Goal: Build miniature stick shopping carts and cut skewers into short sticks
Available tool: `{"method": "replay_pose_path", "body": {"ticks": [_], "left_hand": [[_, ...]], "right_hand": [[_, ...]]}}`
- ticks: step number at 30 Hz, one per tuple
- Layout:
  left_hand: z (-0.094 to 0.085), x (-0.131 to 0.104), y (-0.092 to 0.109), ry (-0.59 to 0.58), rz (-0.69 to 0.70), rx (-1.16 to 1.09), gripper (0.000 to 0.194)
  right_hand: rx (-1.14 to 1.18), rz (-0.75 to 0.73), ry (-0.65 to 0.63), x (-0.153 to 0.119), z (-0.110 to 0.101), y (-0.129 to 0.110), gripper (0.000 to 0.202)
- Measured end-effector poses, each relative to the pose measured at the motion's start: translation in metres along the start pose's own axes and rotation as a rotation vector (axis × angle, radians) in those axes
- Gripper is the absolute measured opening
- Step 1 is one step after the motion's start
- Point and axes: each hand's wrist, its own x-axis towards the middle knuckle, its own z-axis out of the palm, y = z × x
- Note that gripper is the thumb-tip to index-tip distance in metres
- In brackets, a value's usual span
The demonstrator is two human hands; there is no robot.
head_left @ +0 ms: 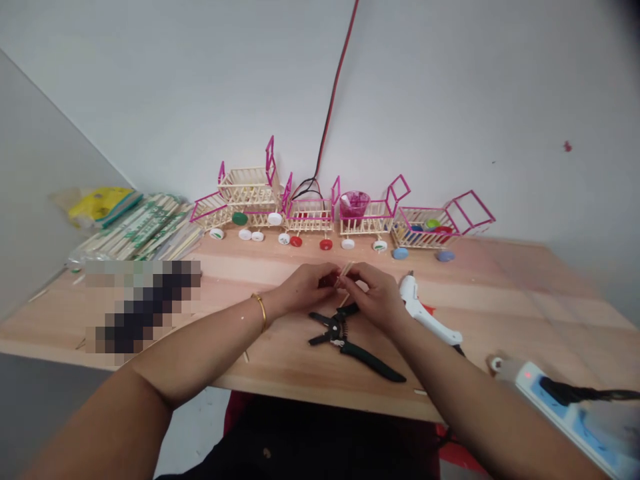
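My left hand (311,288) and my right hand (373,293) meet above the middle of the wooden table, fingers closed around a few thin wooden sticks (346,269). The sticks poke up between the fingertips, and one slants down below them. How the sticks are joined, if at all, I cannot make out. Just under the right hand lies a pair of wire-stripper pliers (334,328) with dark green handles, jaws apart and pointing left. To the right of that hand rests a white hot glue gun (425,310), its nozzle toward the wall.
Small stick carts with bottle-cap wheels (311,217) line the wall, one stacked on others. A pink cup (355,208) sits in one. Packaged wooden sticks (137,227) lie at left, near a blurred-out dark object (145,310). A power strip (555,407) with plugs occupies the right front.
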Motion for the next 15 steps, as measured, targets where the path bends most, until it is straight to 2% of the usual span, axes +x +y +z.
{"method": "replay_pose_path", "body": {"ticks": [3, 8, 12, 15], "left_hand": [[0.0009, 0.0001, 0.0018, 0.022, -0.005, 0.007, 0.011], [0.0014, -0.0004, 0.0060, 0.075, -0.013, -0.034, 0.019], [0.0025, -0.0012, 0.0044, 0.041, -0.020, -0.119, 0.028], [0.0024, -0.0019, 0.0044, -0.007, -0.012, -0.139, 0.033]], "right_hand": [[0.015, -0.002, 0.025, -0.0005, -0.0002, -0.0013, 0.012], [0.043, 0.000, -0.020, -0.0001, 0.0003, 0.0015, 0.013], [0.050, 0.023, -0.038, 0.0007, 0.0004, 0.0037, 0.013], [0.158, 0.123, -0.029, 0.0023, -0.0016, 0.0035, 0.015]]}}
